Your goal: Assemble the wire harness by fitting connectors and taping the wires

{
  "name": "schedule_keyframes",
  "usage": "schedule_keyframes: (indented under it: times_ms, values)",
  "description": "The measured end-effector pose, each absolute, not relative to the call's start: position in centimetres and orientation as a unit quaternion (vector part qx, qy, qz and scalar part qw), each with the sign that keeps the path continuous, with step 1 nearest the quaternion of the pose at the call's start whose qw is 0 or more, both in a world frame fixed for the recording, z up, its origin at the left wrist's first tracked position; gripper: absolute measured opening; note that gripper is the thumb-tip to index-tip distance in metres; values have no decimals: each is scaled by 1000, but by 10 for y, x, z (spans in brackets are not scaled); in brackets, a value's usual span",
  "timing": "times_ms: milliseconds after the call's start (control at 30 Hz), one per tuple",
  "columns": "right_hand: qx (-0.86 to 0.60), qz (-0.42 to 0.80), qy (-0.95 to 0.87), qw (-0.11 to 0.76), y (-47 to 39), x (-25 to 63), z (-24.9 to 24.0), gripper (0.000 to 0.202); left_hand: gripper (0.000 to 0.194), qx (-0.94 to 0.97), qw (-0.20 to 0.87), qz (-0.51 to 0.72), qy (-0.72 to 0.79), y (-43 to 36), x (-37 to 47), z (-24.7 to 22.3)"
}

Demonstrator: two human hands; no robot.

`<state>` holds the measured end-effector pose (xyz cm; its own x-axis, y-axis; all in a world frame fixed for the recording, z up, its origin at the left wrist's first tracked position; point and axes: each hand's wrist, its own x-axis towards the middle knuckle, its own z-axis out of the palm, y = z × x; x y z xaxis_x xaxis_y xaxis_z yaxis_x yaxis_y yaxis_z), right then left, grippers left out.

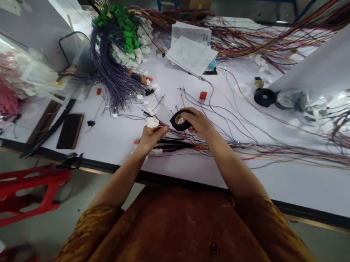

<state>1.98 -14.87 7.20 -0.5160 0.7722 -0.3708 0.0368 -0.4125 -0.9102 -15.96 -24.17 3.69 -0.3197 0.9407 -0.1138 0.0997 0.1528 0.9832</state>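
Observation:
My right hand is closed round a roll of black tape, with the thumb in its open core. To its left, my left hand pinches thin wires just behind a white connector. From there the wires run right, passing under the tape roll. Between my forearms lies a wire bundle partly covered in black sleeving, and its coloured strands stretch to the right along the table. Several loose wire ends with small terminals show just beyond the tape roll.
A heap of purple wires with green and white connectors lies at the back left. Papers lie at the back middle. A phone rests on the left, another black tape roll on the right. A red stool stands below left.

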Motion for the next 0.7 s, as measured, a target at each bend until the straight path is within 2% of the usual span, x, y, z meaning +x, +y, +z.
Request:
schedule_keyframes:
  times_ms: [267, 367, 433, 533, 567, 633, 700]
  values:
    - [-411, 745, -495, 176, -143, 19, 80, 7, 26, 466, 396, 501, 612, -240, -165, 36]
    - [-399, 730, -532, 159, -153, 23, 82, 11, 25, 441, 403, 504, 623, -239, -162, 32]
    - [-402, 674, -587, 199, -175, 26, 77, 20, 26, 425, 406, 502, 635, -238, -159, 32]
    - [-393, 527, -688, 308, -221, 29, 57, 41, 25, 418, 413, 499, 637, -236, -153, 41]
    - [-376, 491, -720, 314, -235, 30, 50, 46, 24, 416, 418, 498, 636, -235, -151, 46]
    - [-326, 464, -769, 295, -253, 35, 40, 41, 26, 410, 423, 501, 633, -237, -145, 57]
    - [-321, 468, -765, 305, -250, 39, 38, 22, 27, 415, 410, 505, 636, -242, -137, 67]
